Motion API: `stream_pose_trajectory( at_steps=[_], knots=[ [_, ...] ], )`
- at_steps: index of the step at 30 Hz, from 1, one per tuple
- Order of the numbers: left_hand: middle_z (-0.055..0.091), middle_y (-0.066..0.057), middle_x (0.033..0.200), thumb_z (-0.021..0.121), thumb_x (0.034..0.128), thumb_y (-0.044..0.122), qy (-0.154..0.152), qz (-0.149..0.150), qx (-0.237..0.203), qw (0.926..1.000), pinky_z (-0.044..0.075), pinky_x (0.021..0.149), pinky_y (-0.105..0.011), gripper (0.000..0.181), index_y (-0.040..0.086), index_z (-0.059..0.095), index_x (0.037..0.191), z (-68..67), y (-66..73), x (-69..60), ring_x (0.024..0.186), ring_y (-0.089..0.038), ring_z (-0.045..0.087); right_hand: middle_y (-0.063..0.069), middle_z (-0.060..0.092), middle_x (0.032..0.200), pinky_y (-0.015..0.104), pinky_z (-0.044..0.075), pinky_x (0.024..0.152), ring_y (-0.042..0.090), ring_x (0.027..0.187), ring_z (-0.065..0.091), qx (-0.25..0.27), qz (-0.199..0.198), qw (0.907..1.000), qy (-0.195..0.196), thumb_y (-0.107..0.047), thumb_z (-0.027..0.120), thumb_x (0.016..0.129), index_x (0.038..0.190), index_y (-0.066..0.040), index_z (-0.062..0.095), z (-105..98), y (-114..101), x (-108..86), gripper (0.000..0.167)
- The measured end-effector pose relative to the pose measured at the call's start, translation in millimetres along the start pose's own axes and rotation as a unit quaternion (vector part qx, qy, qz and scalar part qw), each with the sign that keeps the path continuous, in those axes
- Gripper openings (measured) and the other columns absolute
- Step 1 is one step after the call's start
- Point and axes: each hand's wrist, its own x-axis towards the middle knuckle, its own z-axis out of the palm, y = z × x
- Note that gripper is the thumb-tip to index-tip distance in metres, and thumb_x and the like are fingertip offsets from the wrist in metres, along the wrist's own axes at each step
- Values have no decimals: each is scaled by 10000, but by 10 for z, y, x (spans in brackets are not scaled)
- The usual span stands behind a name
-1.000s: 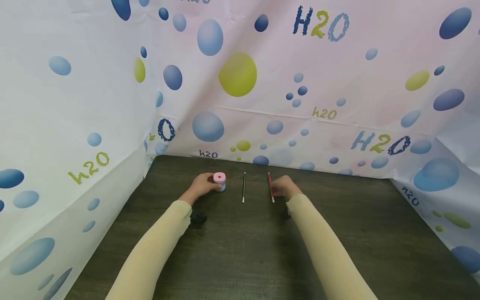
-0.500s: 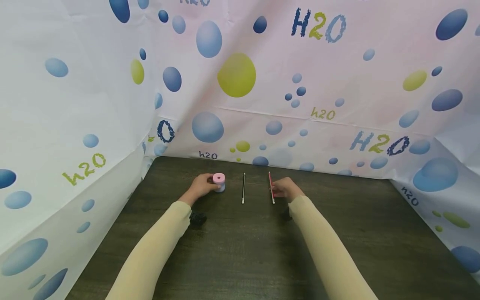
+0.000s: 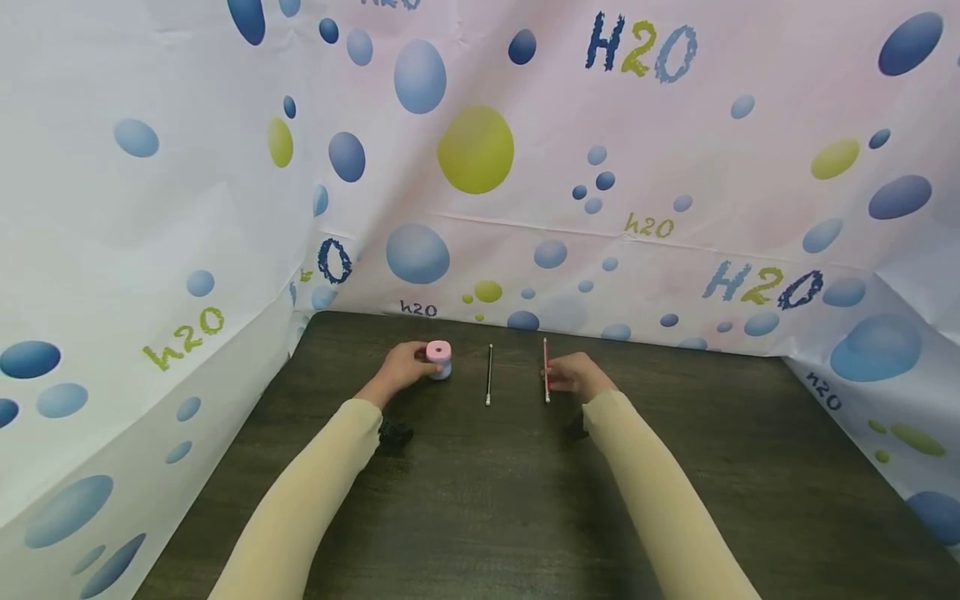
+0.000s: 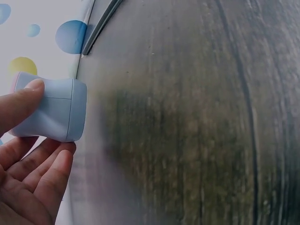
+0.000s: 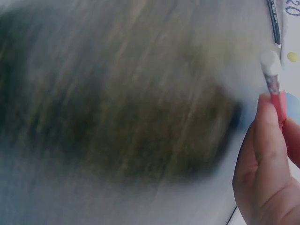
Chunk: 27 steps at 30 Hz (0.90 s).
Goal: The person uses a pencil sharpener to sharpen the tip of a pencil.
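Left hand (image 3: 399,368): while the thumb presses one side, fingertips meet the other, so it's got a grip on the blue gadget (image 4: 51,112).
Blue gadget: small, sits toward the table's far edge, left of both pencils; pink top (image 3: 438,351) with a hole in it. Can't tell if its base touches the table.
Right hand (image 3: 579,375): pinching the red pencil (image 3: 547,375) between thumb and fingers.
Red pencil: right of the black one, white end (image 5: 270,62) toward the person.
Black pencil (image 3: 489,375): lying on the table between the two hands, touching neither.
Table (image 3: 480,500): dark, wood-grained.
Backdrop (image 3: 525,108): white, covered in blue and green blobs plus "H2O" lettering.
Sleeves (image 3: 300,492): pale yellow, both arms.
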Motion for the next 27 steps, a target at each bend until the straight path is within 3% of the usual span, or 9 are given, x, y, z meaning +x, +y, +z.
stream_pose_trajectory(
  at_steps=[5, 8, 11, 17, 21, 27],
  knots=[
    [613, -265, 1401, 724, 956, 215, 18, 66, -43, 10000, 517, 1091, -522, 583, -62, 534, 1433, -62, 51, -37, 1295, -403, 597, 256, 527, 1505, 332, 594, 992, 315, 1279, 613, 80, 80, 9999, -41, 39, 483, 1048, 1519, 60, 425, -27, -19, 8, 475],
    [616, -267, 1397, 723, 956, 221, 84, 123, -11, 9999, 520, 1086, -524, 581, -62, 539, 1429, -94, 81, -51, 1291, -405, 599, 231, 558, 1487, 249, 620, 843, 231, 1118, 672, 30, 75, 9999, -122, 14, 491, 1054, 1525, 40, 430, -51, -47, -19, 475],
    [616, -271, 1395, 726, 954, 222, 140, 169, -17, 9998, 525, 1077, -528, 585, -63, 539, 1429, -136, 127, -64, 1282, -409, 602, 217, 569, 1483, 206, 611, 775, 156, 1015, 677, 31, 26, 9997, -232, -2, 482, 1062, 1534, 30, 420, -83, -93, -59, 477],
    [615, -266, 1398, 731, 952, 236, 175, 243, 6, 9996, 532, 1066, -524, 593, -54, 540, 1432, -219, 211, -98, 1281, -407, 602, 219, 511, 1536, 171, 597, 727, 191, 1122, 678, 246, -21, 9991, -335, -11, 448, 1074, 1553, 29, 384, -126, -161, -125, 485],
    [624, -267, 1387, 733, 948, 248, 181, 324, 63, 9993, 542, 1049, -521, 597, -56, 545, 1426, -268, 224, -138, 1274, -407, 610, 225, 504, 1539, 181, 606, 751, 200, 1108, 691, 292, -53, 9988, -400, -14, 449, 1075, 1551, 37, 381, -129, -173, -163, 483],
    [624, -270, 1386, 737, 942, 261, 199, 448, 177, 9986, 539, 1053, -528, 615, -56, 540, 1430, -339, 229, -188, 1268, -410, 613, 251, 453, 1568, 156, 584, 725, 243, 1225, 651, 212, -294, 9975, -613, -28, 430, 1084, 1574, 45, 321, -178, -218, -241, 508]
  ],
)
